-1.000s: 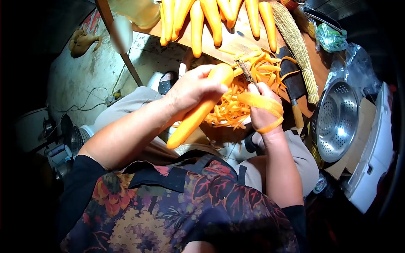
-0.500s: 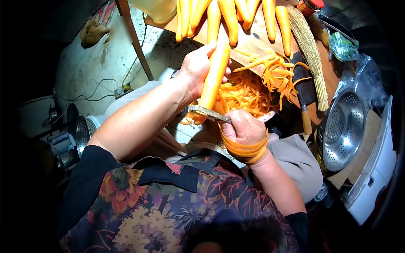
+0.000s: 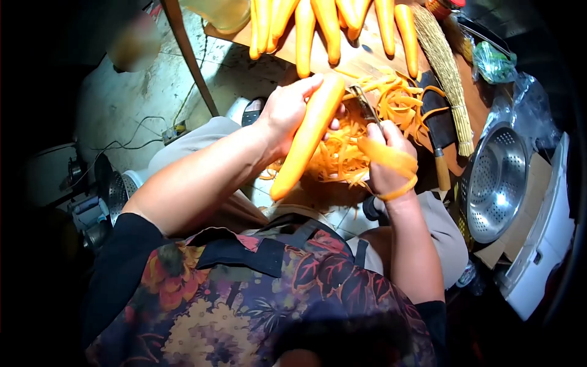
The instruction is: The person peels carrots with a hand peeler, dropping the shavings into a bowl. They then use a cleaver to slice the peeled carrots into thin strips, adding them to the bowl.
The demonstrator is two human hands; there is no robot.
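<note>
A large carrot point(image 3: 307, 140) slants across my lap, its thick end up and its narrow end toward me. My left hand point(image 3: 292, 113) is wrapped round its upper part. In my right hand point(image 3: 394, 162) is a metal peeler point(image 3: 365, 105), its head just right of the carrot's thick end and apart from it. Long orange peel strips point(image 3: 391, 158) drape over the back of that hand and the wrist. Beneath both hands lies a heap of carrot peelings point(image 3: 339, 156); the container under it is mostly hidden.
Several carrots point(image 3: 304, 40) lie along the wooden table point(image 3: 361, 61). More peelings point(image 3: 400, 98) hang at its edge, beside a cleaver point(image 3: 440, 131) and a straw brush point(image 3: 441, 73). A metal colander point(image 3: 498, 183) stands at the right, near a white foam piece point(image 3: 538, 238).
My right hand has moved up and away with the peeler, from the carrot's near end to beside its far end. The strips round the wrist have loosened.
</note>
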